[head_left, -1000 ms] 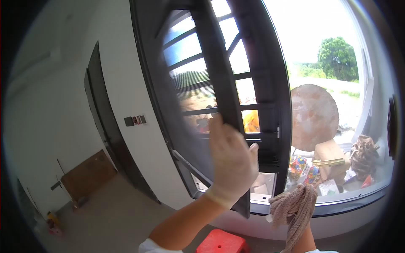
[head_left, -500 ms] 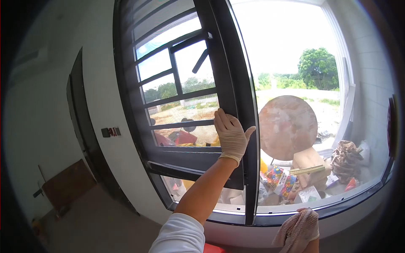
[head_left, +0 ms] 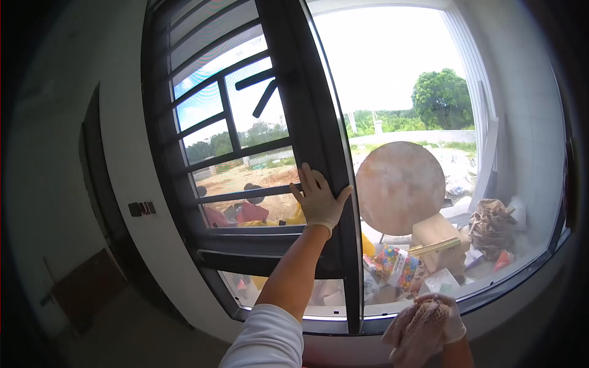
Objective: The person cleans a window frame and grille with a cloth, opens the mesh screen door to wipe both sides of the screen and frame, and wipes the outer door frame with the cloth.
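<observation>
My left hand (head_left: 319,199), in a pale thin glove, presses with spread fingers on the dark frame of the window sash (head_left: 316,141). Its thumb reaches the frame's right edge. Below and to the right, my right hand (head_left: 453,319), also gloved, clutches a crumpled beige-pink cloth (head_left: 414,331) near the sill. The cloth covers most of its fingers. Beside my left hand, dark bars (head_left: 245,196) and a mesh screen fill the sash. Two short dark handle-like pieces (head_left: 264,98) show higher on it.
Beyond the large glass pane stand a round mottled board (head_left: 400,187), a cardboard box (head_left: 437,236), a colourful patterned package (head_left: 396,267) and a brown crumpled bag (head_left: 492,227). A dark sill (head_left: 491,294) runs below. Wall switches (head_left: 142,209) and a dark door are at left.
My left hand has flattened and spread its fingers on the frame. My right hand has come further into view with the cloth. The whole view has shifted slightly.
</observation>
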The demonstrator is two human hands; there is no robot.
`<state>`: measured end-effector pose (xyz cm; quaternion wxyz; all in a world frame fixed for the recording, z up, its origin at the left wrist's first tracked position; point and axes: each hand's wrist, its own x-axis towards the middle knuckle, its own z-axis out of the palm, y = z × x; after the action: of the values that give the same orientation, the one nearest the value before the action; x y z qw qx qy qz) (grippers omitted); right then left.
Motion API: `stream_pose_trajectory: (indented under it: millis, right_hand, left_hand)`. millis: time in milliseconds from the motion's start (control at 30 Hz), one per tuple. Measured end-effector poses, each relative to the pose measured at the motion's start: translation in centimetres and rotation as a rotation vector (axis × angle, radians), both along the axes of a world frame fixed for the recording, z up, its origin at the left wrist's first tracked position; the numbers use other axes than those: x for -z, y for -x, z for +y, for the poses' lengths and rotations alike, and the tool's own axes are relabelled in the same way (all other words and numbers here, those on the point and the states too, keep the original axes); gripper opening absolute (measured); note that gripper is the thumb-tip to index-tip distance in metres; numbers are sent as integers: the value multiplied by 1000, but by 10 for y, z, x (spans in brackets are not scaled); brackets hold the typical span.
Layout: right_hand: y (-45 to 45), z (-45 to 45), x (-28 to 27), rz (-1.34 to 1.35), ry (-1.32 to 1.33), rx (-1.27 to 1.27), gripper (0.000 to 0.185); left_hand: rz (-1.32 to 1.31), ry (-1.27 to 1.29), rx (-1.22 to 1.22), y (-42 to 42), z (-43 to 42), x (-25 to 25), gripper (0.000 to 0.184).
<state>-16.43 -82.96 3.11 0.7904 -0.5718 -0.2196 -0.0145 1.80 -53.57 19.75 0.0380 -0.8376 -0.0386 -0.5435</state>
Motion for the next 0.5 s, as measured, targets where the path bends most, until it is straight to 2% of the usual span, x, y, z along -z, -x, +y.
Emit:
stream_pose_trajectory:
  millis: [100, 167, 267, 300, 367, 433, 467, 500]
  right_hand:
    - [-6, 24, -23, -98, -7, 73, 25]
    - [8, 54, -59, -73, -136, 55, 28]
    - [-2, 84, -86, -94, -219, 43, 27]
    - [-7, 93, -98, -91, -245, 36, 26]
    - [-31, 107, -125, -315, -116, 46, 27]
    - [-62, 123, -164, -519, -110, 174, 26]
    - [-94, 134, -184, -836, -71, 371, 27]
    - [-84, 153, -222, -807, -79, 466, 30]
  left_hand:
    - [6, -2, 40, 7, 3, 0, 96]
    - [11, 44, 180, 27, 5, 3, 85]
    - [13, 77, 678, 83, 9, 42, 71]
    - [13, 56, 805, 105, 11, 59, 58]
    - [156, -18, 862, 136, 21, 88, 56]
    - [195, 49, 874, 147, 36, 113, 57]
    - [218, 86, 875, 152, 45, 122, 57]
    - [208, 115, 825, 157, 55, 126, 54]
